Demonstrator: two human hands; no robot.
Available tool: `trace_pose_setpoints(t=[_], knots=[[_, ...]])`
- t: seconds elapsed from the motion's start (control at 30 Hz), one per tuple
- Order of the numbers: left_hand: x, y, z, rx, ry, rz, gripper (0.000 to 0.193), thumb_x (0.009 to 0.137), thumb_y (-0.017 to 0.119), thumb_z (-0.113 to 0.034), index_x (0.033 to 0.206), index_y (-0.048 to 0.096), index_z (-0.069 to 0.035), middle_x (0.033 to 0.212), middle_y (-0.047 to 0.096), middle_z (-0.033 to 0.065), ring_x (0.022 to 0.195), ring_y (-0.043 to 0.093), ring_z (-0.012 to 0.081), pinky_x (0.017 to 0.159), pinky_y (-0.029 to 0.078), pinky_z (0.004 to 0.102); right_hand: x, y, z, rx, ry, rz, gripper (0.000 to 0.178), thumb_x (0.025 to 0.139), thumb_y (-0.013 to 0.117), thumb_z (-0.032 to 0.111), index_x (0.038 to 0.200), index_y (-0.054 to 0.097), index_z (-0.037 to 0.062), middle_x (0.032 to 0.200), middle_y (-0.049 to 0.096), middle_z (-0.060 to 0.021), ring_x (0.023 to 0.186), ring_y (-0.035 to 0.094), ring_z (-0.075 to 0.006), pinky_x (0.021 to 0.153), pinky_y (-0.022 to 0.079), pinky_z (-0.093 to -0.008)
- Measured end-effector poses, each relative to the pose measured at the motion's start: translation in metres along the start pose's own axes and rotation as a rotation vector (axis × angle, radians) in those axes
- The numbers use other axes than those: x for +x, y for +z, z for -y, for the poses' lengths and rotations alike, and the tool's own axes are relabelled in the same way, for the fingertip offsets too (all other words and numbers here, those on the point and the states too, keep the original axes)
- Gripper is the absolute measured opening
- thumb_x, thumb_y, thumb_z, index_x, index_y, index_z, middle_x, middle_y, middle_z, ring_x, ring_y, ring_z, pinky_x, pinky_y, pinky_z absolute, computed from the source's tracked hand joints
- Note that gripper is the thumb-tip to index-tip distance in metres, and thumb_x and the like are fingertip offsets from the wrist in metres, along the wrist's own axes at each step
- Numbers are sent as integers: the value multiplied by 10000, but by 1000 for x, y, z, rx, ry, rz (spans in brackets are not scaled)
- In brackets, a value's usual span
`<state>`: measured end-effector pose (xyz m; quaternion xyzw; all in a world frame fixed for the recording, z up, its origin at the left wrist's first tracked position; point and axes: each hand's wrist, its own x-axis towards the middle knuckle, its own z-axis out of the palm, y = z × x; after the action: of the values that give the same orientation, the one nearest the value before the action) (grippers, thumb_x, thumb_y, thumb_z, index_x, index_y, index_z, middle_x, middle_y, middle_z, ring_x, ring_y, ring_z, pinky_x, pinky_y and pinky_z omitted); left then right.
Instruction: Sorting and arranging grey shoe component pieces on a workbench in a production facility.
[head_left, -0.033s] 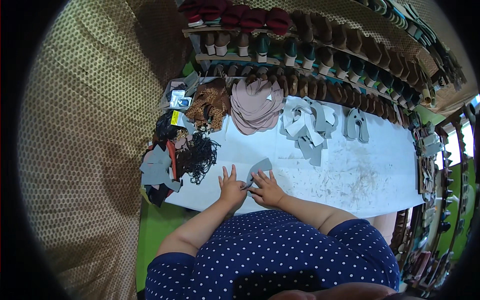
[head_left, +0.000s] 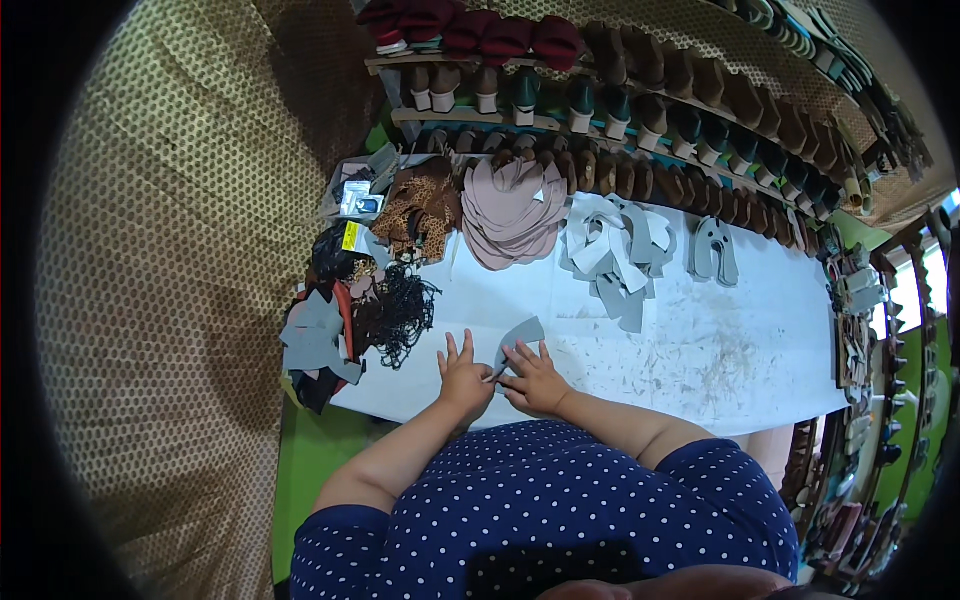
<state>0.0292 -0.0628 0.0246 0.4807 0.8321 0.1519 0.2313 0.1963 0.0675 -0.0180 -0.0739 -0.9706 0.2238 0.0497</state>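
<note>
A small grey shoe-upper piece (head_left: 522, 334) lies on the white-covered table in front of me, its curved tip pointing away to the right. My left hand (head_left: 466, 382) pinches its near left edge between thumb and index finger, while the other fingers stretch upward, spread apart. Across the near part of the piece, my right hand (head_left: 537, 384) lies flat with fingers spread, pressing on it. Its thumb sits close to the left thumb. The hands cover the piece's near end, so its full outline is hidden.
Past my hands are stacked pinkish pieces (head_left: 512, 225), grey cut pieces (head_left: 622, 250) and a small grey stack (head_left: 713, 252). At left lie leopard-print material (head_left: 417, 205), black braided strips (head_left: 398, 315) and grey scraps (head_left: 314, 332). Shelves of shoe forms (head_left: 650, 118) line the back.
</note>
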Motion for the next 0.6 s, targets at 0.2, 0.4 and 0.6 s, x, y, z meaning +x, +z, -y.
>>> trace_pose_setpoints(t=[0.2, 0.4, 0.6], knots=[[-12, -8, -3, 101, 146, 20, 280, 807, 686, -258, 1055, 814, -233, 1666, 128, 245, 1525, -16, 513, 1189, 14, 662, -11, 16, -12, 164, -92, -344, 380, 849, 694, 453, 1166, 727, 247, 1588, 351, -162, 1474, 288, -427, 1122, 129, -751], [-4, 11, 22, -36, 145, -73, 257, 813, 647, -259, 989, 825, -200, 1650, 141, 285, 1507, -18, 557, 1178, 20, 675, -5, 7, -8, 70, -153, -290, 286, 824, 723, 444, 1028, 763, 246, 1573, 386, -141, 1464, 307, -411, 1103, 101, -773], [5, -2, 10, -56, 29, -41, 225, 800, 692, -295, 949, 828, -194, 1650, 137, 289, 1510, -31, 552, 1186, 25, 659, -6, 8, -9, 74, -130, -293, 239, 811, 725, 407, 979, 772, 244, 1576, 395, -107, 1479, 298, -369, 1103, 89, -780]])
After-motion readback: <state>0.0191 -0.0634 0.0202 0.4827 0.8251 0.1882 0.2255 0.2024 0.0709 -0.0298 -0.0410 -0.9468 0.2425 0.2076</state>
